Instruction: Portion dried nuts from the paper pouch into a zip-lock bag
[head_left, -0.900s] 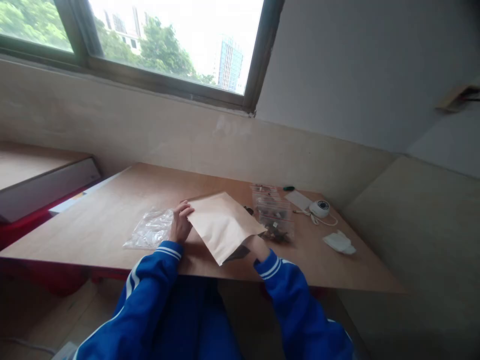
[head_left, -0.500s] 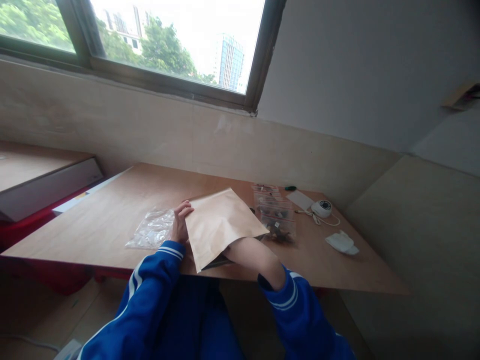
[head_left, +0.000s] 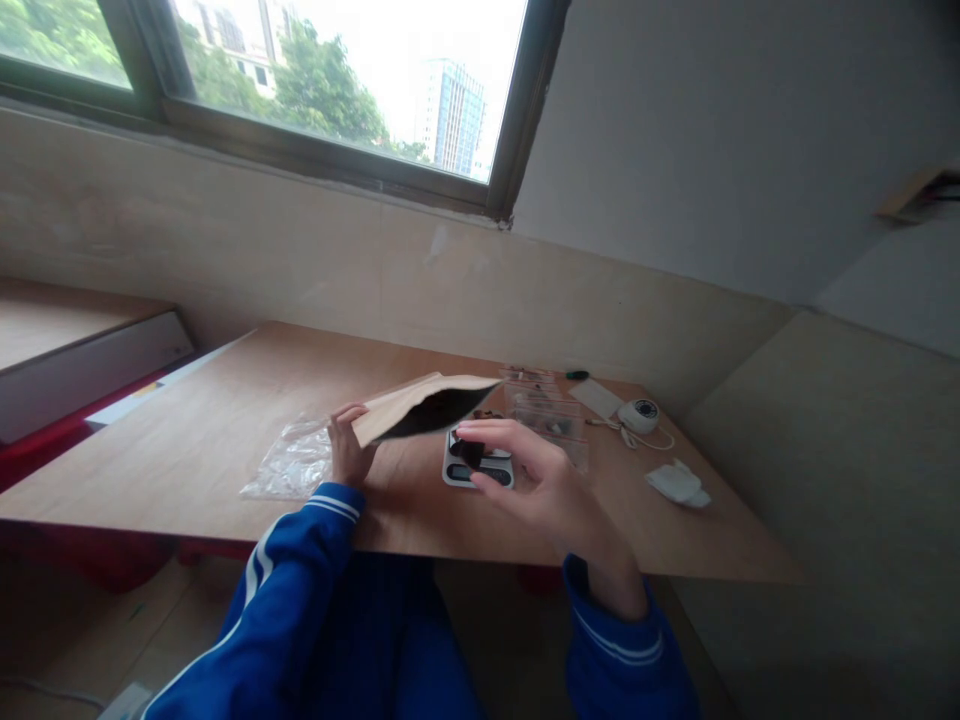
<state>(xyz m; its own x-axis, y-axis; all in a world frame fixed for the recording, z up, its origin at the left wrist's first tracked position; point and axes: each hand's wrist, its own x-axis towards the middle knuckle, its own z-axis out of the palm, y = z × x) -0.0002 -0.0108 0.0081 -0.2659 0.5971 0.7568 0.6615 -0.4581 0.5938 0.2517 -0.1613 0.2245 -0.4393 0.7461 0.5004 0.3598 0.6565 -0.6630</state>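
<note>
My left hand [head_left: 349, 446] is closed on the left end of a brown kraft paper pouch [head_left: 390, 408]. The pouch is tilted, and its gaping mouth with a dark lining faces me. My right hand [head_left: 536, 480] has come clear of the pouch, thumb and fingers curled round a small dark brown piece [head_left: 472, 452] whose kind I cannot make out. Just below and behind that piece sits a small white digital scale [head_left: 457, 476] with a dark display panel. Some brownish bits [head_left: 489, 414] show at the scale's far side, partly hidden by the pouch and hand.
Crumpled clear plastic bags [head_left: 289, 458] lie left of the pouch. Several zip bags with dark contents [head_left: 551, 422] stretch behind my right hand. Farther right are a white dome camera with a cable [head_left: 639, 414], a white card [head_left: 598, 398], a crumpled white tissue [head_left: 679, 485] and a dark green object [head_left: 577, 375].
My right hand has come out of the pouch and moved right, with a dark brown piece in its fingers. The pouch has tipped so its mouth shows, and the scale is uncovered.
</note>
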